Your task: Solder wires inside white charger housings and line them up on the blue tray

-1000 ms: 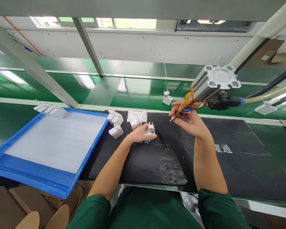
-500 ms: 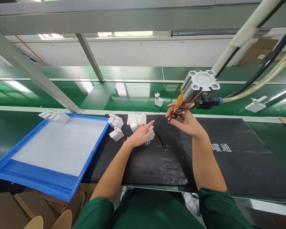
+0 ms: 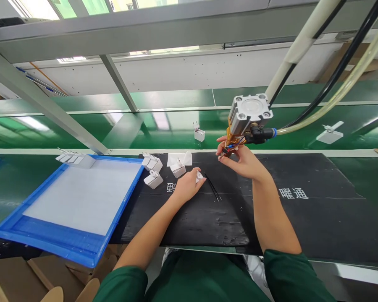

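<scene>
My left hand (image 3: 189, 184) is closed around a white charger housing (image 3: 199, 177) on the black mat (image 3: 201, 226); the fingers cover much of it. My right hand (image 3: 242, 161) is raised over the mat, its fingers curled round the lower end of a hanging pneumatic tool (image 3: 250, 111). That tool has a silver cylinder, an orange lower part and small blue and red pieces near the fingertips. Black tweezers (image 3: 213, 186) lie between the hands. Beyond the left hand stands a white plug charger (image 3: 178, 168), with two more plug chargers (image 3: 153, 179) to its left.
At left a blue tray (image 3: 63, 240) bears a white sheet and a row of white chargers (image 3: 75, 159). On the green belt behind sit an open charger (image 3: 199, 134) and another white charger (image 3: 329, 134). Hoses (image 3: 334, 94) run from the tool to upper right.
My left hand has drawn slightly nearer and closed more around the charger housing, uncovering the charger behind it. My right hand stays at the tool. The whole view has shifted slightly.
</scene>
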Demonstrator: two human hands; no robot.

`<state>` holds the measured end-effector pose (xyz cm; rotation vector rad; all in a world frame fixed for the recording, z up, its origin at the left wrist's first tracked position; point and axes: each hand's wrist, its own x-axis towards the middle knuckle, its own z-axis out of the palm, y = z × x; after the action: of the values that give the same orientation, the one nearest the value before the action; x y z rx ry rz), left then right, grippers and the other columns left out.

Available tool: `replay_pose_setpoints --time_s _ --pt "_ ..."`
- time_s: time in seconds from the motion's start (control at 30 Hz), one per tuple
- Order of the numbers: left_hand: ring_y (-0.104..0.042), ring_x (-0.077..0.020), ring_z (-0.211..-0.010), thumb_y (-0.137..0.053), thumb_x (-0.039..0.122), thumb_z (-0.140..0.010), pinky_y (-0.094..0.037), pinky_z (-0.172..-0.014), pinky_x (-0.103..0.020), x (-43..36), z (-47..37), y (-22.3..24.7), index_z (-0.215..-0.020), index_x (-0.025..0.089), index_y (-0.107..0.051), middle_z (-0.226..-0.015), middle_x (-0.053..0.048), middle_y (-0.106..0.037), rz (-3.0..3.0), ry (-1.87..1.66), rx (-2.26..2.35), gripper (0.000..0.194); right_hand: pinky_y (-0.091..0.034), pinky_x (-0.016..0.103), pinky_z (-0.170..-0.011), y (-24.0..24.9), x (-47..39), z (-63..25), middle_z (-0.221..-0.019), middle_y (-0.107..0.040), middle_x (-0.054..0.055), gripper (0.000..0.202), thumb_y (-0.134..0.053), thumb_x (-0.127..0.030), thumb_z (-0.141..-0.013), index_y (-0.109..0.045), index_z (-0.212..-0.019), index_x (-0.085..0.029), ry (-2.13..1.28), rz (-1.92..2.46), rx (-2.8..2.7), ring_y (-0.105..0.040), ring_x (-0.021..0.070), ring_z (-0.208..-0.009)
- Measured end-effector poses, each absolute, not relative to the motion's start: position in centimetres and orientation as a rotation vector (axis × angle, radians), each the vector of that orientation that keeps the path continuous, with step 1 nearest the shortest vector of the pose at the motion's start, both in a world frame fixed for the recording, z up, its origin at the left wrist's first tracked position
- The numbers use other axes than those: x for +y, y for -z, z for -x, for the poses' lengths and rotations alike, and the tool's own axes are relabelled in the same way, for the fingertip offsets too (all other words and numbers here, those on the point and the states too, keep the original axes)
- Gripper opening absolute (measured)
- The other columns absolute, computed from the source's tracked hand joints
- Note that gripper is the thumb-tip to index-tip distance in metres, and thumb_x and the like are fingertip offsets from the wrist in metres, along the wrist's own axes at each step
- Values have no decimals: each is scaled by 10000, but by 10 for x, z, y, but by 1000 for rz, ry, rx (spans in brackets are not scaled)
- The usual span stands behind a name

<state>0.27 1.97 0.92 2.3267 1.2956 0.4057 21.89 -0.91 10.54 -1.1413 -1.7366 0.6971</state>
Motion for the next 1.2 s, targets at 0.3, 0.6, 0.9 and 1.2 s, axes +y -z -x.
replay_pose_setpoints --time_s 0.3,0.6,0.9,1.2 --pt "-531 -335 -1257 -599 384 -896 -418 -1053 -478 14 -10 4 -1283 129 -535 -1314 -181 -599 -2761 -461 1389 469 -511 408 -755 -108 -9 -220 -879 -625 56 304 -628 -423 -849 -545 -1066 -228 -711 1152 -1725 -612 225 -822" --pt "-487 -382 -1309 -597 418 -899 -415 -1029 -502 32 25 1 -1476 202 -428 -1496 -233 -416 -2671 -479 1810 638 -526 425 -765 -104 -6 -227 -878 -630 57 368 -613 -469 -851 -544 -1127 -236 -663 1152 -1745 -615 230 -808" --pt "-135 -429 -1503 -662 426 -842 -142 -1185 -628 35 50 -32 -1556 95 -219 -1580 -277 -247 -2536 -678 2116 903 -537 420 -754 -103 -5 -232 -911 -648 72 360 -594 -391 -849 -524 -1159 -223 -671 1191 -1755 -626 235 -826" --pt "-218 -399 -1487 -728 335 -822 -268 -1164 -499 169 -44 -35 -1558 126 -69 -1583 -312 -175 -1632 -995 1913 1010 -544 395 -765 -106 -5 -236 -894 -684 78 173 -572 -345 -859 -584 -953 -201 -665 1192 -1810 -638 215 -787"
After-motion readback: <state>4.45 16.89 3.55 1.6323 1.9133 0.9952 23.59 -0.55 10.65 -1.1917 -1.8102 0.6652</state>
